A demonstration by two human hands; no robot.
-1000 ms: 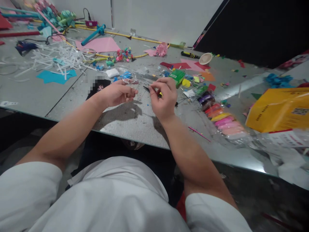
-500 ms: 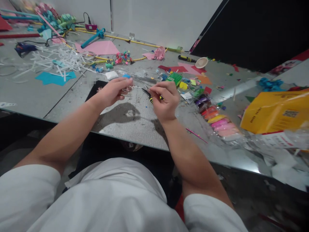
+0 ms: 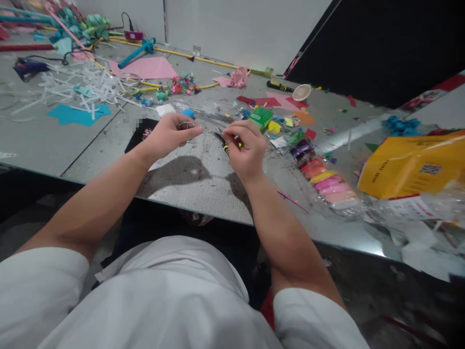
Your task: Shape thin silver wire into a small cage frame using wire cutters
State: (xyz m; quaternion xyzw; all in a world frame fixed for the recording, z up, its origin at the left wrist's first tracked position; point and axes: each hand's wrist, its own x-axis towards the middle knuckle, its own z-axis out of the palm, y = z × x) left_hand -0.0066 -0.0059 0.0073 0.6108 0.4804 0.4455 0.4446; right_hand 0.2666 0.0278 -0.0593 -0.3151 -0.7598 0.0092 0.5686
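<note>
My left hand (image 3: 169, 133) is closed in a pinch above the table, with a thin, silvery bent wire (image 3: 186, 125) at its fingers. To its right, my right hand (image 3: 246, 145) is also pinched, thumb against forefinger; whatever lies between those fingertips is too fine to make out. A small gap separates the hands, and a thin line seems to run across it. Pliers with black and yellow handles (image 3: 225, 148) lie just behind my right fingertips, partly hidden by them. Beneath my left wrist is a black mat (image 3: 135, 136) with small pinkish bits on it.
White paper strips (image 3: 94, 80) and a blue paper piece (image 3: 78, 115) lie at left. Beyond the hands are a green packet (image 3: 260, 118) and a paper cup (image 3: 302, 92). On the right sit coloured clay packs (image 3: 332, 184) and a yellow package (image 3: 410, 167).
My left fingers have closed from a looser, spread pose into a pinch, its fingertips slightly further right. My right hand keeps its pinch, nearly in place. The whole view has shifted slightly.
</note>
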